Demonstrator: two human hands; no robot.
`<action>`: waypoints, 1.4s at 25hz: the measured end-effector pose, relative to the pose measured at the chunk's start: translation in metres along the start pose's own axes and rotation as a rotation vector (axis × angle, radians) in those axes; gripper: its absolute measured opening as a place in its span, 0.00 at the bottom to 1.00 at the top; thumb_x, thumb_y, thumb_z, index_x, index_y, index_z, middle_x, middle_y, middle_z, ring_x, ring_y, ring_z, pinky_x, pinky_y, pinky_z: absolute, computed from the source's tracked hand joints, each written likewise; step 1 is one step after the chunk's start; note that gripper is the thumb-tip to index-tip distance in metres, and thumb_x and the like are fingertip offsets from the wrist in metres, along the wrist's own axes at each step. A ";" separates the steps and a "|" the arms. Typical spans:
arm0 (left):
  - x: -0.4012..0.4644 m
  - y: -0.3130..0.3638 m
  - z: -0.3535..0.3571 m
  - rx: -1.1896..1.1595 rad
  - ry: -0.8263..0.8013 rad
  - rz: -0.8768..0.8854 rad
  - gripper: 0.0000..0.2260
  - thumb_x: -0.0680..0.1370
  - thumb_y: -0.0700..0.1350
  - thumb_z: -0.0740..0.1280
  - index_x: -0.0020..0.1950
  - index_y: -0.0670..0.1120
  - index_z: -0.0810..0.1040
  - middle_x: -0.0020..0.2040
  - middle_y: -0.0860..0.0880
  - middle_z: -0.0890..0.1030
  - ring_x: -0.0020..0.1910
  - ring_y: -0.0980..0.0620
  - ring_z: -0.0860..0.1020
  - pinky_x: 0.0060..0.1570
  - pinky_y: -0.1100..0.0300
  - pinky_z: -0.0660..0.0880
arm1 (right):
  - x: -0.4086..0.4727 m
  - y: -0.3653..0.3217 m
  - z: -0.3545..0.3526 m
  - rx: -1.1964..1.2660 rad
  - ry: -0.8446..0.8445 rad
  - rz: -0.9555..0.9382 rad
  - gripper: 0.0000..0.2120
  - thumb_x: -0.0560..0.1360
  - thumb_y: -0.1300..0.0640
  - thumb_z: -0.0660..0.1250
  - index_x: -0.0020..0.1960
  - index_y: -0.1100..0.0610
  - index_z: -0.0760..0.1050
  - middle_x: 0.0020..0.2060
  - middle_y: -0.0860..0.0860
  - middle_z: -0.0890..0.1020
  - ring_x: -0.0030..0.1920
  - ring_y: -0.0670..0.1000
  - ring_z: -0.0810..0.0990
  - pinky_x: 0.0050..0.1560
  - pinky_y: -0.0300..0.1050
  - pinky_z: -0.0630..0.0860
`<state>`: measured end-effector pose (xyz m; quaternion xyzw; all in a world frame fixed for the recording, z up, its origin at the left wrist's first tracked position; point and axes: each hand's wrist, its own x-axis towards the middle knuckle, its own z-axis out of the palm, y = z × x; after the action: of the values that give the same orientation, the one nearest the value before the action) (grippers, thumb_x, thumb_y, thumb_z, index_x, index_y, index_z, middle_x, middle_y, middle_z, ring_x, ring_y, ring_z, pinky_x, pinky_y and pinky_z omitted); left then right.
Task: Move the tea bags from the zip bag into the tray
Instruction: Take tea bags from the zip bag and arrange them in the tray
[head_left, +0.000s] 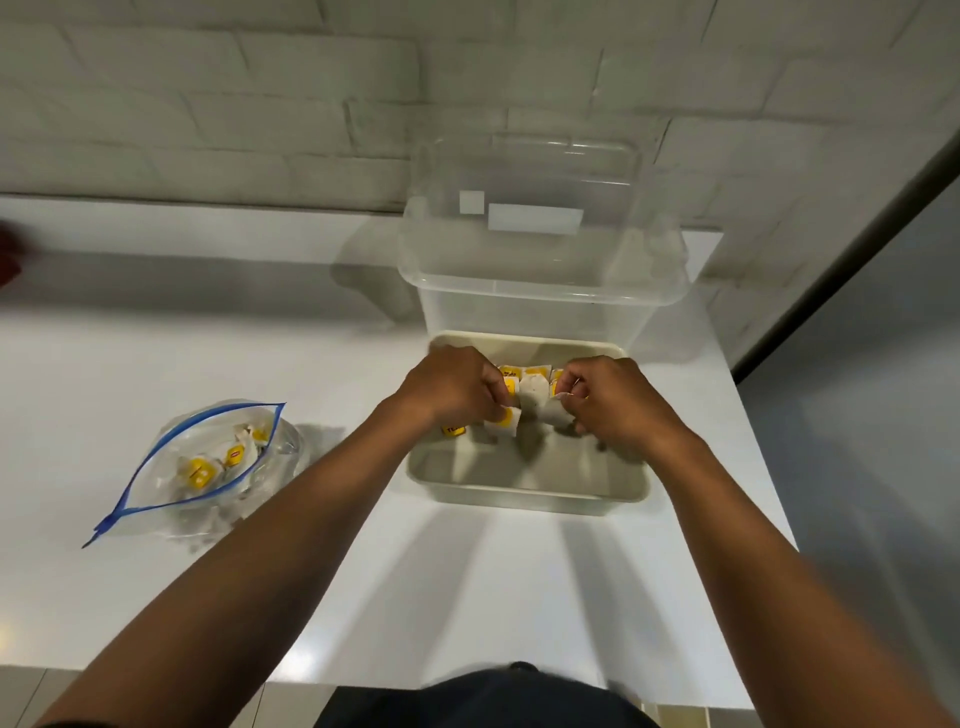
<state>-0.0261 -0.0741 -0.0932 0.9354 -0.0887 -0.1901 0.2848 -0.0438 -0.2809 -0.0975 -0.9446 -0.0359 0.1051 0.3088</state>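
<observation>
**Both hands over the tray, each with tea bags between curled fingers**

Your left hand (457, 387) and right hand (608, 400) meet above the far half of the cream tray (524, 491), which sits on the white counter (208, 364) directly ahead of you. The fingers of both hands are curled inward. Your left hand pinches tea bags (506, 415) with yellow tags, which hang just below its fingertips; your right hand pinches a pale tea bag (556, 410) that hangs beside them. Between the two hands a further white bag (535, 395) stands roughly upright, its long axis running from you toward the wall. More bags with yellow tags (511, 373) lie in a row against the far wall of the tray, partly hidden by your knuckles; the exact count cannot be told. The near half of the tray floor shows bare.

The zip bag (208, 462) lies flat on the counter to your left, well apart from the tray. Its blue-edged mouth gapes open, and its long axis runs diagonally from near left to far right. Several tea bags (200, 473) lie inside it, tags facing up.

A clear plastic box (540, 249) stands just behind the tray, touching or nearly touching its far rim, with a white brick wall (260, 104) beyond.
</observation>
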 end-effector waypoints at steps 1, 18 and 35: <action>0.005 0.000 0.004 0.000 0.008 -0.020 0.03 0.69 0.49 0.76 0.41 0.55 0.85 0.40 0.58 0.84 0.44 0.54 0.82 0.49 0.53 0.81 | 0.005 0.002 0.004 -0.038 0.002 -0.014 0.07 0.75 0.60 0.67 0.41 0.51 0.79 0.39 0.50 0.83 0.39 0.52 0.84 0.37 0.50 0.82; 0.049 0.000 0.035 0.521 0.142 -0.085 0.10 0.76 0.44 0.66 0.51 0.54 0.85 0.49 0.50 0.83 0.47 0.46 0.82 0.45 0.56 0.79 | 0.051 0.017 0.038 -0.365 -0.019 -0.075 0.09 0.72 0.63 0.66 0.41 0.50 0.79 0.41 0.50 0.82 0.40 0.55 0.80 0.35 0.41 0.75; 0.060 -0.004 0.040 0.738 0.248 -0.047 0.10 0.79 0.47 0.64 0.55 0.53 0.84 0.52 0.48 0.83 0.50 0.45 0.82 0.42 0.58 0.72 | 0.055 0.005 0.039 -0.497 0.074 -0.108 0.04 0.74 0.61 0.66 0.44 0.53 0.78 0.41 0.54 0.82 0.41 0.58 0.79 0.36 0.42 0.66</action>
<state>0.0124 -0.1068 -0.1442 0.9926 -0.0944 -0.0373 -0.0667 0.0010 -0.2552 -0.1413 -0.9914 -0.0999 0.0418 0.0735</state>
